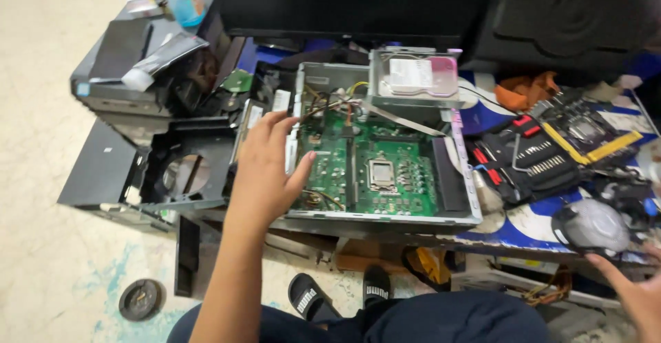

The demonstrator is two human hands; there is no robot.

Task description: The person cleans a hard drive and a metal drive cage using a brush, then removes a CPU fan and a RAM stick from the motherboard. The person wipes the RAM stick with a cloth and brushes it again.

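Head view: left hand [265, 171], open with fingers spread, rests on the left edge of the opened computer case [385, 212] on the bench [523, 229], beside its green motherboard [372, 171]. Right hand [637, 291], open, points toward a grey fan [592, 224].

A black screwdriver kit [527, 157] lies open on the right of the desk [516, 229]. A dark monitor [344, 2] stands far behind; black sandals [337, 295] sit on the near floor [41, 247].
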